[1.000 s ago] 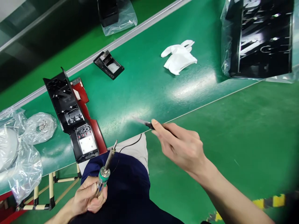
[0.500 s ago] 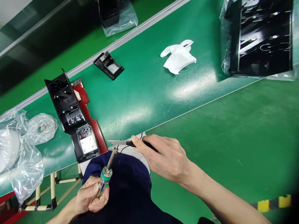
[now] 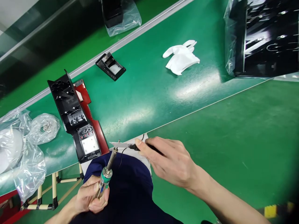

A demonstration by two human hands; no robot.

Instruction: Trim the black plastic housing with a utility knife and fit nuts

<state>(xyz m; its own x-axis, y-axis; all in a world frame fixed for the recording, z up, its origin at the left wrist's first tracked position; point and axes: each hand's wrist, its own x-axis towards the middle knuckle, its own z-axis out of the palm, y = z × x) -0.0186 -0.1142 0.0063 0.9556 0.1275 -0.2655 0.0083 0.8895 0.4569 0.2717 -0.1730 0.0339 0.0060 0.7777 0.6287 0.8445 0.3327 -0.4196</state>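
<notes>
My left hand [image 3: 93,194] is wrapped round the clear and green handle of a soldering iron [image 3: 109,163], which tilts up and slightly right above my lap. In my right hand [image 3: 169,160] is a knife [image 3: 134,147] with a black handle, its thin blade pointing left. The blade lies across the iron's tip; whether the two touch I cannot tell. A thin dark cord hangs just right of the iron. Beyond the iron, on the green table, a long black plastic housing [image 3: 71,109] with a white plate rests beside a red panel [image 3: 99,133].
Farther back lie a small black frame [image 3: 111,66] and white gloves [image 3: 182,57]. A large black tray [image 3: 268,40] in plastic film stands at the right. Plastic bags [image 3: 44,127] with small parts and a roll are at the left. The table's near edge [image 3: 187,115] runs diagonally.
The view has shifted a little, so the table things appear slightly farther right. My right hand and the knife have moved slightly right and down. Both hands keep their hold.
</notes>
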